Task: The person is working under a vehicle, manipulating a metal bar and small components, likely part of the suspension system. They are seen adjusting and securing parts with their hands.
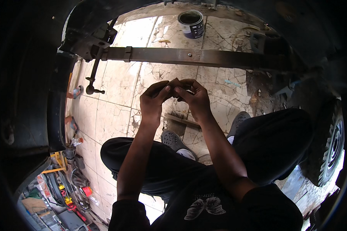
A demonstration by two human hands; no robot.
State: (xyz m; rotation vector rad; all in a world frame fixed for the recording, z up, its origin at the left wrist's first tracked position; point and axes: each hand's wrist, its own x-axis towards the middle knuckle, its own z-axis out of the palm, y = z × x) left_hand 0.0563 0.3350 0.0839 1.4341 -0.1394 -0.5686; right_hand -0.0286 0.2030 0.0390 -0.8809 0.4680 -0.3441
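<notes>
Between my fingertips is a small brown sheet (174, 82) that looks like a piece of sandpaper, with one corner pointing up. My left hand (153, 98) pinches it from the left, thumb on the near side. From the other side my right hand (196, 96) grips it, thumb and fingers closed together. The fingers cover most of the sheet. Both hands are held over the tiled floor, on the near side of a long dark metal bar (216, 57). Below them, between my shoes, lies a wire brush (183, 120) with a wooden back.
An opened paint can (191, 25) stands beyond the bar. A rod with a ball end (91, 86) hangs at its left. Tools and cables (67, 192) crowd the lower left. A toothed wheel (332, 142) is at right. Another person's feet (75, 92) show at left.
</notes>
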